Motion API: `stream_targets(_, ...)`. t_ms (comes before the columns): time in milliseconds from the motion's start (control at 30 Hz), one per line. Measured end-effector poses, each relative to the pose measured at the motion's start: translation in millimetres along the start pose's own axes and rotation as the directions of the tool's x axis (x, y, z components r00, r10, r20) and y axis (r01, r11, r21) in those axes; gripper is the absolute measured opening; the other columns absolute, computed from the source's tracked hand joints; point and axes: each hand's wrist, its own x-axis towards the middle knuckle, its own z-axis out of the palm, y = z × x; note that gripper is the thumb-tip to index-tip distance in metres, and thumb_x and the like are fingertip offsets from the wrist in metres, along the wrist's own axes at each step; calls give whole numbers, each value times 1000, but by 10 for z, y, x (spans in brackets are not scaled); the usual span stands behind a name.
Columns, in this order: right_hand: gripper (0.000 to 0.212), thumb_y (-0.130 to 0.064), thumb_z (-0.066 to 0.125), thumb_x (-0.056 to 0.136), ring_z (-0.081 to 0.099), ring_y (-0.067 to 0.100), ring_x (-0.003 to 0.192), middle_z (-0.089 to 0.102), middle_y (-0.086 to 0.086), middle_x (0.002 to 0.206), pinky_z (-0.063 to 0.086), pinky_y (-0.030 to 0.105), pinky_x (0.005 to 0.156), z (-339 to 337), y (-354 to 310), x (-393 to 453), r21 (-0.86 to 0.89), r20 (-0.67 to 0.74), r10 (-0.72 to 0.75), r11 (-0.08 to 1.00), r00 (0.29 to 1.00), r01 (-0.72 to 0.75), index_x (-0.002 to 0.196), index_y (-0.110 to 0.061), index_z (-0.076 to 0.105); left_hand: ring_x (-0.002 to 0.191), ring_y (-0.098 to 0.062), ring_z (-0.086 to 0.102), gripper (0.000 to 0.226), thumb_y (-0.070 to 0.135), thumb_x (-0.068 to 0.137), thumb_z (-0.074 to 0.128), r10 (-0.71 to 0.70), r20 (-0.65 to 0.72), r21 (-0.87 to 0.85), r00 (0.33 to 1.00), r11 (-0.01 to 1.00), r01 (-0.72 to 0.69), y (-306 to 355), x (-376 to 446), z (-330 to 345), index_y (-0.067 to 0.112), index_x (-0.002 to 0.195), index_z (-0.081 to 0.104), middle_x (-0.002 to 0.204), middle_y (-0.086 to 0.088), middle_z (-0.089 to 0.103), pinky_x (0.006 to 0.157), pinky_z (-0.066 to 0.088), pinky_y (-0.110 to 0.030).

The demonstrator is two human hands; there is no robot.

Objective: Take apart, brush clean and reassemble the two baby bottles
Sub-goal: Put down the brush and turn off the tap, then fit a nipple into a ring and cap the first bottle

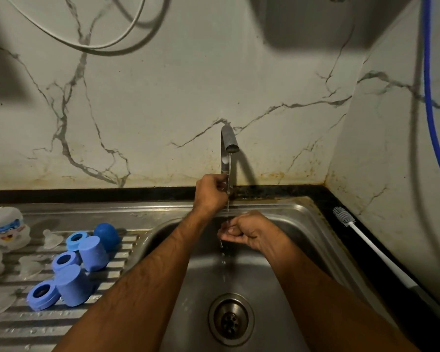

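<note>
The bottles already lie in pieces on the ribbed steel drainboard (69, 323) at about nine o'clock from the sink (302, 212), so the taking-apart looks done, while reassembly has not begun; whether every piece has been brushed cannot be told. The left hand (210, 193) reaches to twelve o'clock and curls its fingers round the base of the matte grey tap (229, 138), apparently on its handle, as a thin stream of water (224, 255) falls. The right hand (244, 231) sits under that stream with fingers curled in; whether it holds some small part or nothing cannot be made out. Among the scattered pieces are smooth, rounded periwinkle caps (93, 252), ring-shaped blue collars (42, 294) with open centres, a darker blue dome (107, 236), and soft, translucent teats (51, 238) that nearly vanish against the metal. A cloudy plastic bottle body (7, 228) with a printed label stands at the far left edge. The long white brush (371, 252), with a grey bristled head, lies idle on the dark worktop (328, 196) at three o'clock, which suggests scrubbing is paused or finished. Rinsing and screwing everything back together seem to be what is left.
</note>
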Motion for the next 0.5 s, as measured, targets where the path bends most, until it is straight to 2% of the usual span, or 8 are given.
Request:
stream_targets(133, 32, 23, 40, 92, 72, 31, 92, 69, 26, 107, 63, 30, 67, -10, 13, -21, -12, 3, -1, 1000, 1000, 1, 111, 13, 64, 105, -7, 59, 56, -13, 87, 59, 11, 36, -1, 999, 1000, -11, 19, -35, -44, 9, 138, 55, 130, -8, 64, 91, 53, -21)
stream_targets(200, 30, 23, 40, 93, 72, 32, 90, 68, 28, 107, 63, 32, 70, -19, 14, -34, -12, 2, -7, 1000, 1000, 7, 108, 12, 64, 109, -10, 60, 56, -13, 88, 58, -18, 50, -4, 999, 1000, 18, -17, -70, -78, 10, 139, 55, 131, -6, 63, 94, 52, -23)
stream_targets(267, 26, 20, 42, 94, 73, 33, 86, 69, 29, 104, 63, 32, 65, -19, 19, -55, -35, -13, -24, 999, 1000, 23, 101, 10, 65, 110, -14, 64, 38, -1, 91, 64, -90, 6, 65, 996, 994, 90, -75, -151, -83, 11, 126, 64, 121, -5, 68, 96, 53, -29)
stream_targets(367, 19, 10, 47, 98, 76, 32, 78, 72, 27, 94, 63, 30, 61, 16, 44, -105, -167, -64, -61, 985, 996, 50, 101, 10, 67, 85, -12, 70, 12, 16, 90, 70, -254, -57, 224, 966, 939, 260, -211, -377, -59, 13, 102, 71, 94, -2, 72, 83, 60, -32)
stream_targets(500, 12, 13, 61, 90, 76, 29, 71, 73, 22, 84, 65, 36, 68, 117, 105, -188, -337, -120, -114, 939, 986, 67, 91, 6, 71, 82, -17, 73, 7, 13, 85, 76, -421, 61, 307, 905, 871, 385, -342, -746, -132, 10, 91, 74, 88, -7, 74, 80, 61, -37)
